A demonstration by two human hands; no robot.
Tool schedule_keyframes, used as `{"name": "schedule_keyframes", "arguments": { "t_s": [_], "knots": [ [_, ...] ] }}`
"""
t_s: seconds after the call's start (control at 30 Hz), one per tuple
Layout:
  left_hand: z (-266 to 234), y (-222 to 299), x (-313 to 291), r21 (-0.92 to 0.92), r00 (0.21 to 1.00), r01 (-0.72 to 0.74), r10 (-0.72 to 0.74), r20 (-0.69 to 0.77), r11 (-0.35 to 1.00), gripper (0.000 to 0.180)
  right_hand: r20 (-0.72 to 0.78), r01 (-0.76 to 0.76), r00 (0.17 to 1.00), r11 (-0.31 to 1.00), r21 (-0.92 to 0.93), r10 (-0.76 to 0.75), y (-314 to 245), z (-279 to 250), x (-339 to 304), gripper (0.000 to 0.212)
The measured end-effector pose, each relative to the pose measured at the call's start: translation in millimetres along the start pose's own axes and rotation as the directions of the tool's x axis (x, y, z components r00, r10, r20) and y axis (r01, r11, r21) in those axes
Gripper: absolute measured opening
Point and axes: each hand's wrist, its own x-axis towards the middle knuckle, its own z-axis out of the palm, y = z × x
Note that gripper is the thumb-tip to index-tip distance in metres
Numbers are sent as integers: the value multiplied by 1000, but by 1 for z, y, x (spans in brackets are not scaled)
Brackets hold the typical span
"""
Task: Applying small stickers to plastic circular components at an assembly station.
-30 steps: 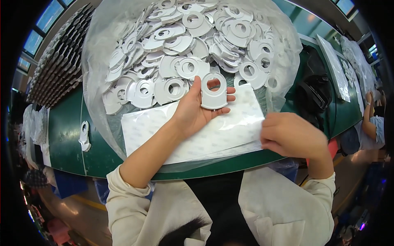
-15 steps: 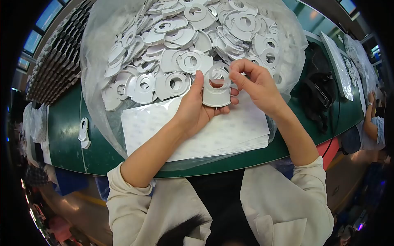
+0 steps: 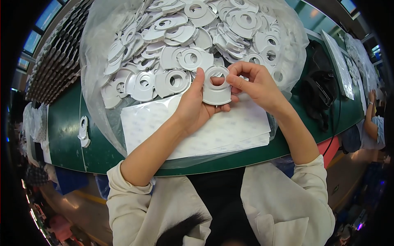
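Note:
My left hand (image 3: 193, 100) holds a white plastic part (image 3: 216, 96), a flat plate with a large round hole and a rounded lower end. The left thumb lies along its left edge, and the fingers support it from behind. At the upper right of the hole, my right hand (image 3: 256, 84) pinches with thumb and index finger. A thin pale ring (image 3: 208, 75) runs around the hole, and the pinch meets its edge; the exact grip is hidden by the fingertips. Beneath both hands lies a stack of white sheets (image 3: 197, 143) with faint round marks.
A big clear plastic bag (image 3: 92, 53) spreads open beyond the sheets, heaped with similar white parts (image 3: 176, 35). One white piece (image 3: 84, 131) lies alone on the green table (image 3: 61, 139). Stacked grey trays (image 3: 57, 53) stand far left; a black bag (image 3: 322, 90) sits right.
The pale ring, tilted above the part half a second ago, now lies closer around its hole. My right fingertips have moved slightly left and down toward the part.

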Motion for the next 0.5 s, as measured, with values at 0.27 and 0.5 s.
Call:
{"name": "schedule_keyframes", "arguments": {
  "t_s": [0.27,0.5],
  "knots": [
    [0,0,0,-10,1000,7,-7,10,1000,66,1,-4,1000,1000,-9,4,2,-1,0,16],
    [2,1,0,-13,1000,9,-9,-7,1000,62,-3,-6,1000,1000,-6,6,2,-1,0,16]
  ]
}}
